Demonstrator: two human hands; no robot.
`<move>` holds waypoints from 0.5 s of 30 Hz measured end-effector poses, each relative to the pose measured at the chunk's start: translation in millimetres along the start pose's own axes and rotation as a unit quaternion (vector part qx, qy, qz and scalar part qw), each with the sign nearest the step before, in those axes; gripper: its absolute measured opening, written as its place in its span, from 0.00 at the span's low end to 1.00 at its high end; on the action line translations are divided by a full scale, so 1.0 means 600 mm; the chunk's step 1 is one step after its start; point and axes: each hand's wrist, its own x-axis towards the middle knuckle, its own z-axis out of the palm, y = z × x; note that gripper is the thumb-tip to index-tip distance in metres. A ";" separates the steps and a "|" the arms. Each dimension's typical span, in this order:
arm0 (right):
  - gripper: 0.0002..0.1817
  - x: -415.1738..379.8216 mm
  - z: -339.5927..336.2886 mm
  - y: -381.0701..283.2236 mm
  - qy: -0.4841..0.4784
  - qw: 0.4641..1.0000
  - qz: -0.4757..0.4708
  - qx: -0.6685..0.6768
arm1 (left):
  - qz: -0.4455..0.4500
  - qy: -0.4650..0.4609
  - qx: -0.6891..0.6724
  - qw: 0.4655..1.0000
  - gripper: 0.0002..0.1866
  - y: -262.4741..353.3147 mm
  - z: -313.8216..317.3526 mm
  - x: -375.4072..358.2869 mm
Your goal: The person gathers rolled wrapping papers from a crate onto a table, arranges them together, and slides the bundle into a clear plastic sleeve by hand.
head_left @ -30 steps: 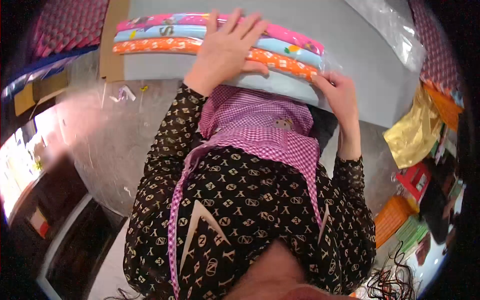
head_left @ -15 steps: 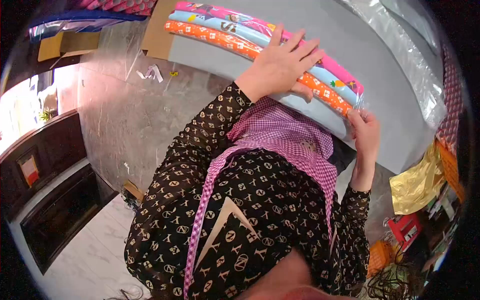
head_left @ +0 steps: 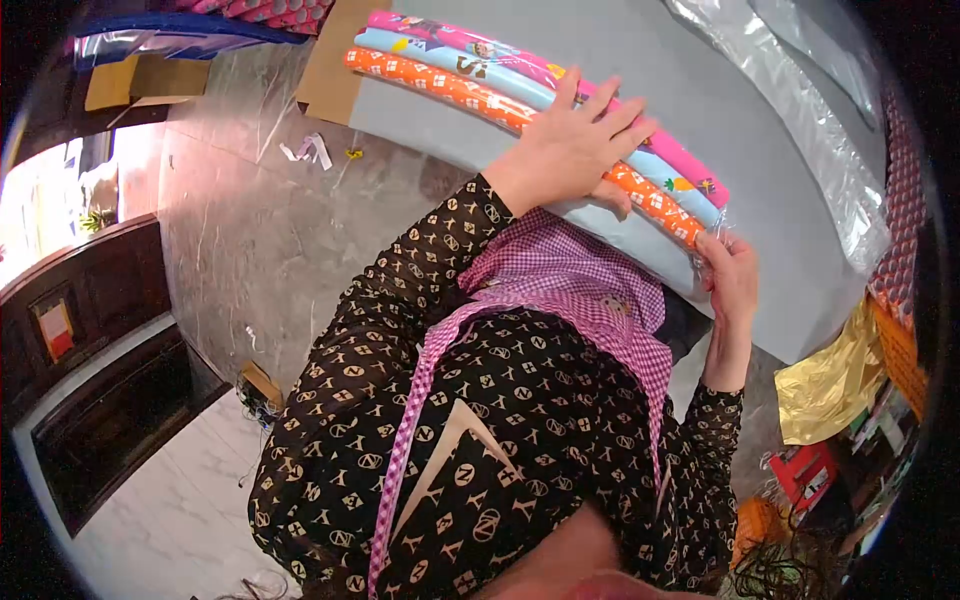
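Note:
Three rolls of patterned wrapping paper lie side by side in clear plastic across the grey table: an orange roll nearest me, a light blue roll in the middle and a pink roll farthest. My left hand lies flat over them just right of their middle, fingers spread, pressing on the plastic. At the right end of the rolls my right hand is closed, its thumb and fingers pinching the loose clear plastic wrap by the orange roll's end. Part of that grip is hidden.
The grey table curves around in front of me, with brown cardboard at its left. A long sheet of clear plastic lies along the far right. Gold foil hangs at the right. Paper scraps lie on the floor.
The view has shifted slightly, so rolls and table sit a little lower and to the right. My left hand stays spread on the rolls; my right fingers have closed further around the wrap end.

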 end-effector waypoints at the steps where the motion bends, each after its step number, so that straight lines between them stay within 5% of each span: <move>1: 0.11 0.002 -0.001 0.002 0.002 1.000 -0.002 -0.003 | 0.002 0.002 0.001 1.000 0.50 0.000 0.001 0.000; 15: 0.13 -0.014 0.004 -0.042 0.040 0.998 -0.038 -0.023 | -0.001 0.016 0.000 1.000 0.51 -0.001 -0.002 0.000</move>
